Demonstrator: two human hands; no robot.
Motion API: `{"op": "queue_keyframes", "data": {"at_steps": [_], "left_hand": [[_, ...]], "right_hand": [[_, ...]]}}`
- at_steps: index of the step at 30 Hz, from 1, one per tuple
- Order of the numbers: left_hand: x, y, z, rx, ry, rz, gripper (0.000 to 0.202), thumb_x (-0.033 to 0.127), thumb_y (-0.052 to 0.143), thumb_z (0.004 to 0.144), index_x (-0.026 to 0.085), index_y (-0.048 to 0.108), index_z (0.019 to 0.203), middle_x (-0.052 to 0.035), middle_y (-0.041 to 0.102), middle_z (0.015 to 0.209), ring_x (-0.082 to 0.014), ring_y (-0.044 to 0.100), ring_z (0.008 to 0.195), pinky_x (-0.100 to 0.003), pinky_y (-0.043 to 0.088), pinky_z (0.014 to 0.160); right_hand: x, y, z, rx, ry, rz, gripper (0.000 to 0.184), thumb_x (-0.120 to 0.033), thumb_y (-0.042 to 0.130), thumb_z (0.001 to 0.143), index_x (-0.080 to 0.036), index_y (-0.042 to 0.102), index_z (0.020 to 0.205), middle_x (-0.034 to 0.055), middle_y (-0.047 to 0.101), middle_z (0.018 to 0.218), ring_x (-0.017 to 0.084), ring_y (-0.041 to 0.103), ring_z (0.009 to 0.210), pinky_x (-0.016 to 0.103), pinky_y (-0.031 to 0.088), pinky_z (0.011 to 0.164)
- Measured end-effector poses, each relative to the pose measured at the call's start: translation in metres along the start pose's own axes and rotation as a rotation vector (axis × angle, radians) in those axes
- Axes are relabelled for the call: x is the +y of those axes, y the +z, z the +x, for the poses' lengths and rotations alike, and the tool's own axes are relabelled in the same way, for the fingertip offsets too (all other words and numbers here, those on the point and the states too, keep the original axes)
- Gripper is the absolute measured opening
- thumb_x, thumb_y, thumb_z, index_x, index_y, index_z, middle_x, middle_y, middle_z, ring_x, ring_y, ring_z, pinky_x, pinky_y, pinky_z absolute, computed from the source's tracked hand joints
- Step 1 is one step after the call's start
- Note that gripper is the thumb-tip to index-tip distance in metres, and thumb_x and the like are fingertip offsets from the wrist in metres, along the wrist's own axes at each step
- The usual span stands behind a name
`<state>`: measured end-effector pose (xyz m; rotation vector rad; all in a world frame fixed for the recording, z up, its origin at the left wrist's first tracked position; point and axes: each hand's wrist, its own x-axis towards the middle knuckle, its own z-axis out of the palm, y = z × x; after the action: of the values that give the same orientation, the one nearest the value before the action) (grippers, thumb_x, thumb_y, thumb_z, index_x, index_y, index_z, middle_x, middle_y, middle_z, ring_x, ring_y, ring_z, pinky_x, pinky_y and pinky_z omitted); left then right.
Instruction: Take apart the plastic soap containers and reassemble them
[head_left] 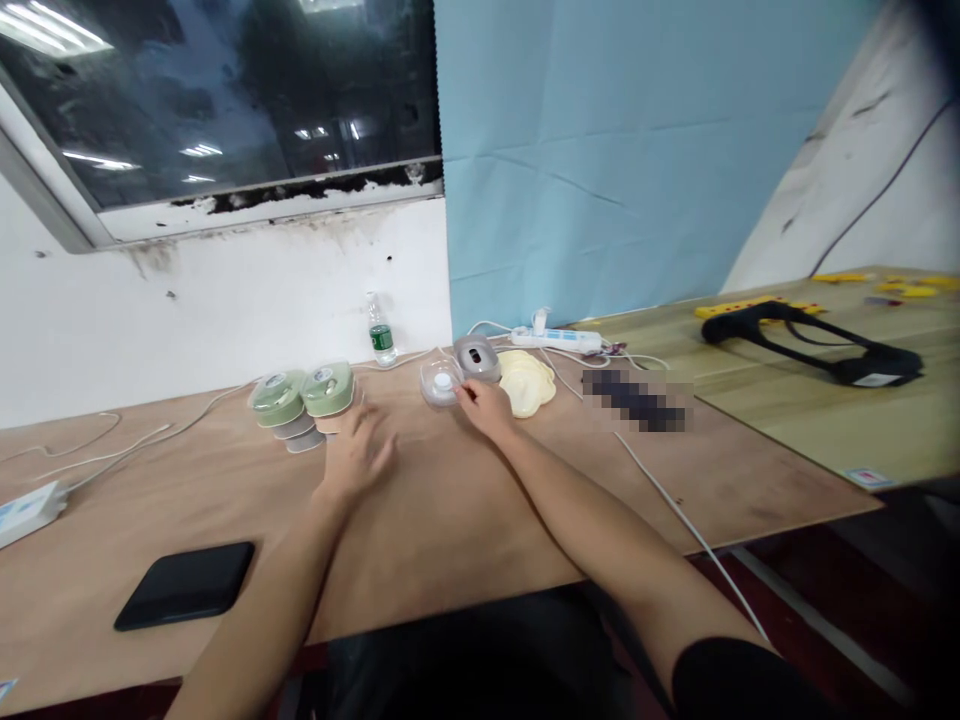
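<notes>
My left hand (358, 455) hangs open with fingers spread, just in front of a stack of round green-lidded plastic containers (279, 398) and a second green-lidded container (328, 389). My right hand (486, 408) reaches further back, its fingertips pinching the edge of a clear round plastic piece with a white knob (441, 382). Just behind that piece sits a grey oval device (476, 357). Cream-coloured soft pads (526, 384) lie to its right, close to my right hand.
The plywood table (450, 530) holds a black phone (184, 585), a water bottle (381, 330), and white power strips (555, 340) with cables. A pixelated patch (636, 400) covers something. A black strap (810, 345) and yellow pieces (757, 307) lie on a lighter table to the right.
</notes>
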<state>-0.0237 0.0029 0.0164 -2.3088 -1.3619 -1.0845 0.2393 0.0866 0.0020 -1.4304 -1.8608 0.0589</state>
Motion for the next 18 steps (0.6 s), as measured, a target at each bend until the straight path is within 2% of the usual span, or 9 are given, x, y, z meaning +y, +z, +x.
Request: {"op": "queue_keyframes", "data": {"at_steps": [4, 6, 8, 11, 15, 18], "left_hand": [[0.029, 0.008, -0.012, -0.378, 0.139, -0.137, 0.032, 0.040, 0.048, 0.089, 0.023, 0.058, 0.114, -0.0089, 0.059, 0.118, -0.0205, 0.060, 0.103, -0.031, 0.051, 0.081], [0.036, 0.011, -0.013, -0.473, 0.133, -0.174, 0.030, 0.040, 0.047, 0.089, 0.024, 0.060, 0.111, -0.0077, 0.061, 0.115, -0.0201, 0.061, 0.099, -0.032, 0.051, 0.081], [0.036, 0.014, -0.010, -0.485, 0.093, -0.195, 0.029, 0.040, 0.048, 0.089, 0.023, 0.061, 0.109, -0.0073, 0.063, 0.112, -0.0206, 0.062, 0.098, -0.032, 0.051, 0.081], [0.025, 0.015, -0.008, -0.430, 0.022, -0.217, 0.027, 0.039, 0.049, 0.088, 0.022, 0.061, 0.106, -0.0060, 0.066, 0.102, -0.0207, 0.062, 0.092, -0.034, 0.050, 0.080], [0.008, 0.014, -0.009, -0.391, -0.059, -0.238, 0.026, 0.039, 0.050, 0.088, 0.022, 0.063, 0.103, -0.0048, 0.068, 0.092, -0.0191, 0.063, 0.082, -0.033, 0.050, 0.074], [0.003, 0.014, -0.010, -0.378, -0.113, -0.261, 0.029, 0.041, 0.049, 0.088, 0.022, 0.063, 0.104, -0.0049, 0.068, 0.091, -0.0178, 0.062, 0.076, -0.032, 0.050, 0.070]], "right_hand": [[0.022, -0.008, 0.007, 0.138, 0.094, -0.049, 0.034, -0.041, 0.039, 0.091, -0.020, 0.065, 0.089, 0.0072, 0.068, 0.086, 0.020, 0.058, 0.083, 0.027, 0.036, 0.072], [0.034, -0.011, 0.009, 0.181, 0.159, -0.055, 0.032, -0.039, 0.039, 0.091, -0.019, 0.064, 0.094, 0.0075, 0.068, 0.087, 0.020, 0.058, 0.082, 0.027, 0.036, 0.071], [0.043, -0.012, 0.011, 0.199, 0.203, -0.057, 0.032, -0.038, 0.039, 0.090, -0.018, 0.063, 0.099, 0.0074, 0.067, 0.086, 0.020, 0.058, 0.082, 0.028, 0.037, 0.071], [0.050, -0.013, 0.013, 0.204, 0.225, -0.086, 0.030, -0.037, 0.041, 0.089, -0.018, 0.062, 0.100, 0.0075, 0.067, 0.085, 0.021, 0.058, 0.083, 0.029, 0.037, 0.072], [0.055, -0.017, 0.015, 0.163, 0.286, -0.212, 0.025, -0.029, 0.045, 0.085, -0.017, 0.063, 0.099, 0.0108, 0.066, 0.090, 0.023, 0.057, 0.087, 0.031, 0.038, 0.075], [0.061, -0.024, 0.015, 0.106, 0.314, -0.333, 0.022, -0.027, 0.051, 0.082, -0.015, 0.065, 0.094, 0.0149, 0.066, 0.096, 0.026, 0.057, 0.093, 0.034, 0.037, 0.079]]}}
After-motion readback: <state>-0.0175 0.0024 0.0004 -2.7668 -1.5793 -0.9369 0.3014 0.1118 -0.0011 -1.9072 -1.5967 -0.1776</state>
